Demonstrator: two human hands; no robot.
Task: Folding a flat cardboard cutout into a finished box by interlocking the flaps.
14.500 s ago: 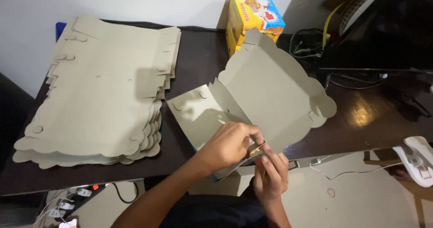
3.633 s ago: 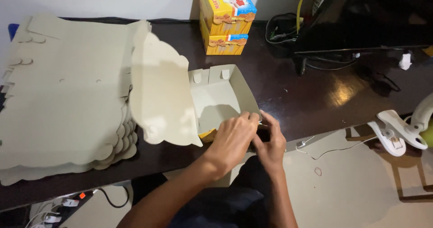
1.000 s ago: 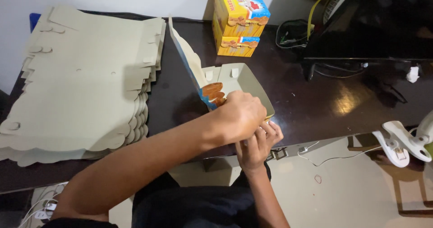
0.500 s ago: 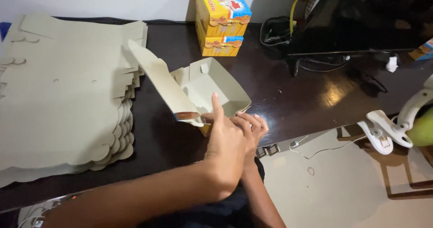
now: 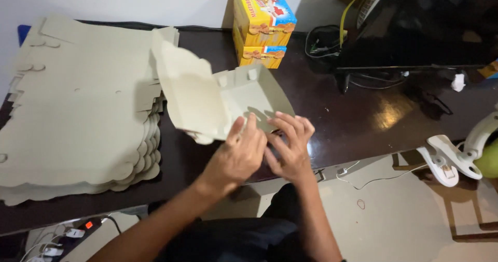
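A grey cardboard box [image 5: 244,98] stands half-folded on the dark table [image 5: 342,117], its scalloped lid [image 5: 189,93] leaning open to the left. Both of my hands are at its near wall. My left hand [image 5: 236,156] presses its fingers on the front edge. My right hand [image 5: 290,145] touches the same edge beside it, fingers spread over the front right corner. The front wall itself is hidden behind my hands.
A thick stack of flat grey box blanks [image 5: 72,106] fills the table's left side. Two finished yellow printed boxes [image 5: 262,23] are stacked at the back. A dark monitor [image 5: 425,29] with cables stands at the right. A white clamp [image 5: 446,158] juts beyond the table edge.
The lid has swung from edge-on to leaning open on the left. My hands have shifted onto the box's near wall, side by side.
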